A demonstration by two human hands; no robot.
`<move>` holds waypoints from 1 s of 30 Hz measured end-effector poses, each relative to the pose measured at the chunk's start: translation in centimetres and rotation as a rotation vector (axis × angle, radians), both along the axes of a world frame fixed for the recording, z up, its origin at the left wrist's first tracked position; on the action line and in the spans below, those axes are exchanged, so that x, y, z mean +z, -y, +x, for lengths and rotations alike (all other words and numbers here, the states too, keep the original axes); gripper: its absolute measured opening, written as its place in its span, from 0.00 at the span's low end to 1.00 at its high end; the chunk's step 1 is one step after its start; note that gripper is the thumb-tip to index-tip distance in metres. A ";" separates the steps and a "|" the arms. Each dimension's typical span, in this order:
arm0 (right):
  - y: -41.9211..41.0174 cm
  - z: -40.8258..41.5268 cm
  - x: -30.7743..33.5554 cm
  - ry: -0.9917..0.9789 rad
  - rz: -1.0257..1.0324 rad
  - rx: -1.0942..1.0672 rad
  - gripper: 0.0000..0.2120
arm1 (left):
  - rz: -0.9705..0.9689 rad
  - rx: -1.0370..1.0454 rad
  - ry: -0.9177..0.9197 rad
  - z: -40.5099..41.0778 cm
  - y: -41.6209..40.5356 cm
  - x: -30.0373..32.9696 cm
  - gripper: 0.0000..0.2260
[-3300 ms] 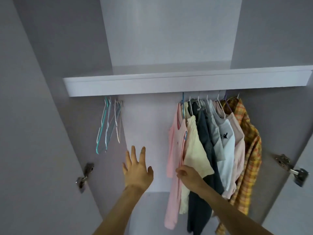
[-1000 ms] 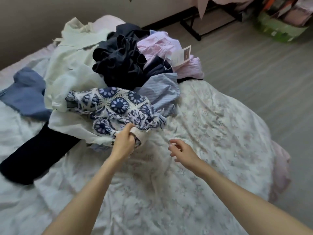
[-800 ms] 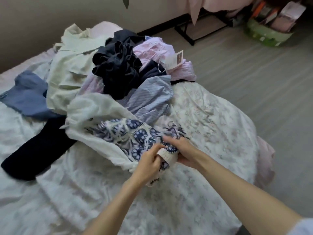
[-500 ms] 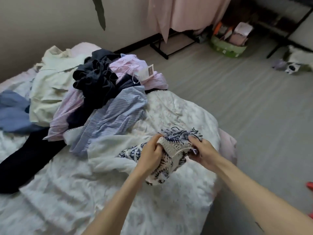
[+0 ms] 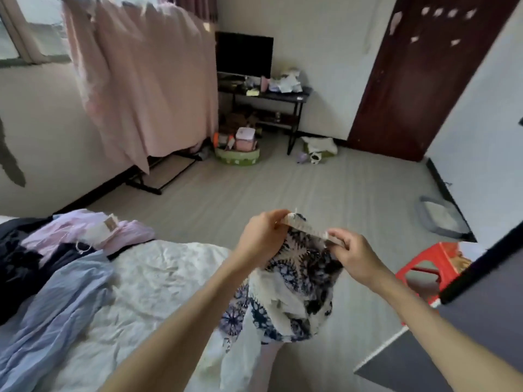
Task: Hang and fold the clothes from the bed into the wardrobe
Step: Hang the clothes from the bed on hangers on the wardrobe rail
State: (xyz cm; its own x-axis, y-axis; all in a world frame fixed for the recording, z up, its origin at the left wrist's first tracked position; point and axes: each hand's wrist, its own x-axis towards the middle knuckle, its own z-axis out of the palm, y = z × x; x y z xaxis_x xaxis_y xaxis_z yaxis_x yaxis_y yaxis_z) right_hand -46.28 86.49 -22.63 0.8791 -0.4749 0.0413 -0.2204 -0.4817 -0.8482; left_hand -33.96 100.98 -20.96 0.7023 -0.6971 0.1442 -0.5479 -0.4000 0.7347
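Note:
A blue-and-white patterned garment (image 5: 294,284) with a cream ribbed band hangs in the air off the foot of the bed (image 5: 158,275). My left hand (image 5: 261,236) grips the band at its left end. My right hand (image 5: 352,254) pinches the band at its right end. The rest of the garment droops below both hands. A pile of clothes lies on the bed at the left: a light blue striped shirt (image 5: 53,309), a pink garment with a tag (image 5: 93,230) and dark navy pieces (image 5: 17,256).
A red plastic stool (image 5: 427,264) stands on the floor to the right, beside a dark panel (image 5: 481,278) at the frame's right edge. Further off are a pink sheet on a rack (image 5: 147,80), a desk with a monitor (image 5: 263,91), a green basket (image 5: 237,157) and a dark door (image 5: 424,77).
Both hands have lifted the patterned garment off the bed and raised it by its ribbed band. My view has swung up and to the right, from the clothes pile toward the room.

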 end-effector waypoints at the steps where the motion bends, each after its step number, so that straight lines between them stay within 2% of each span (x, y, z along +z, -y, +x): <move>1: 2.0 -2.4 1.5 0.013 -0.119 -0.085 0.09 | 0.018 -0.012 0.105 -1.4 2.3 1.1 0.15; 5: 7.9 -10.1 5.3 -0.015 -0.609 -0.332 0.13 | -0.035 0.003 0.425 -5.5 8.5 4.7 0.15; 8: 11.3 -16.7 7.5 -0.164 -0.759 -0.496 0.17 | -0.135 0.005 0.472 -8.3 12.1 6.9 0.17; 12: 14.7 -24.2 8.5 -0.265 -0.757 -0.633 0.18 | -0.140 -0.029 0.480 -11.5 15.5 7.7 0.20; 16: 16.6 -30.5 9.4 -0.350 -0.777 -0.756 0.20 | -0.065 -0.055 0.456 -14.6 18.6 7.5 0.18; 20: 17.4 -36.3 10.6 -0.481 -0.781 -0.903 0.16 | 0.040 -0.159 0.449 -18.8 22.0 7.4 0.16; 22: 17.9 -38.7 10.8 -0.580 -0.795 -0.931 0.13 | 0.072 -0.263 0.362 -20.8 24.0 7.4 0.14; 24: 18.4 -41.0 10.7 -0.646 -0.741 -0.951 0.09 | 0.033 -0.343 0.138 -22.8 25.6 7.0 0.09; 26: 19.1 -43.1 10.1 -0.610 -0.596 -1.000 0.06 | -0.019 -0.351 0.056 -24.8 26.6 6.4 0.06; 30: 20.0 -46.8 9.0 -0.277 -0.232 -1.122 0.07 | -0.059 -0.421 0.204 -29.0 28.5 5.3 0.05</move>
